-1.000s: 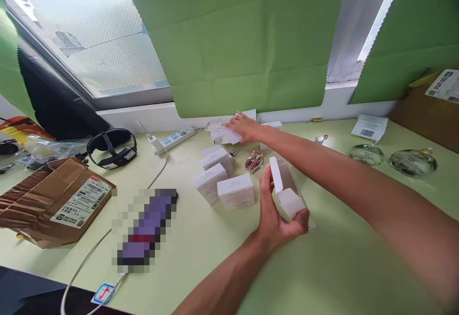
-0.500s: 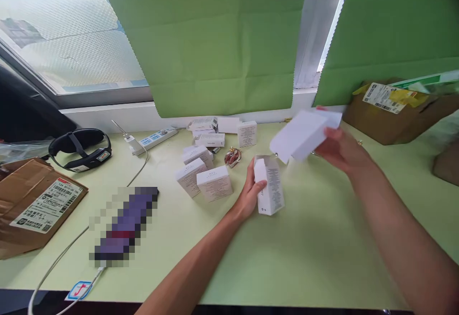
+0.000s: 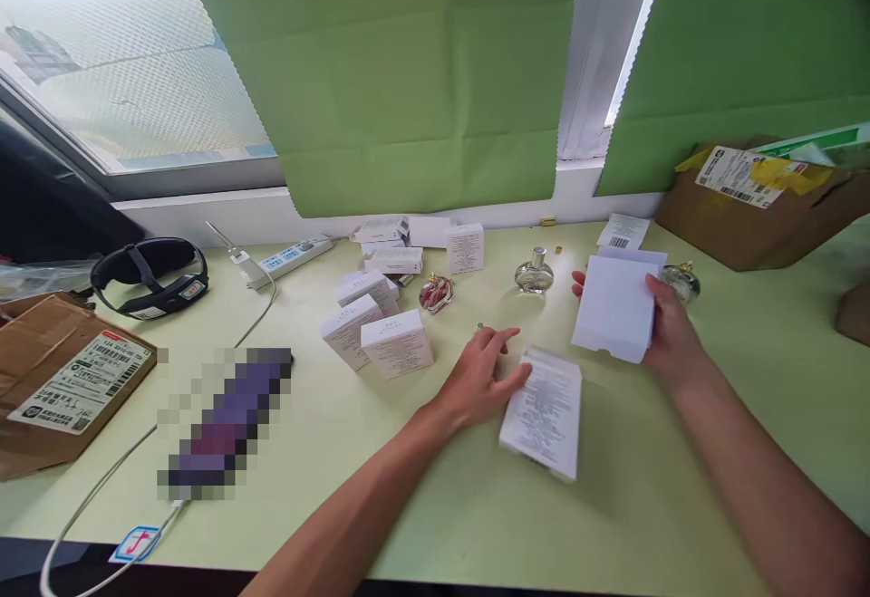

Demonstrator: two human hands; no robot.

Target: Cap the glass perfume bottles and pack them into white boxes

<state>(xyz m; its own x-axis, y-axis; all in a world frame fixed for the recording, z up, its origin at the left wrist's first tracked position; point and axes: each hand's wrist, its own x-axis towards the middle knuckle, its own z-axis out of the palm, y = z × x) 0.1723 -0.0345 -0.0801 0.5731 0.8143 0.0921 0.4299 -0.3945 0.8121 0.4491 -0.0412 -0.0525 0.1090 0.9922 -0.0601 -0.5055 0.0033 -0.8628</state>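
Observation:
My right hand grips a plain white cardboard insert, lifted over the right part of the table, its thumb on the front face. Spread and low over the tabletop, my left hand is open. Its thumb touches the edge of a white printed box that lies before me. By its fingertips a small greenish piece shows, too small to name. Behind stands a clear perfume bottle. Another glass bottle, partly hidden, is right of the insert. To the left sits a bottle with a reddish-brown body.
Several white printed boxes stand left of centre. A phone on a cable, a power strip and a black headset are further left. Cardboard cartons flank the table. A white label lies near the back.
My left hand has let go of the printed box, which now lies on the table. My right hand has brought the white insert lower and nearer, uncovering the perfume bottle.

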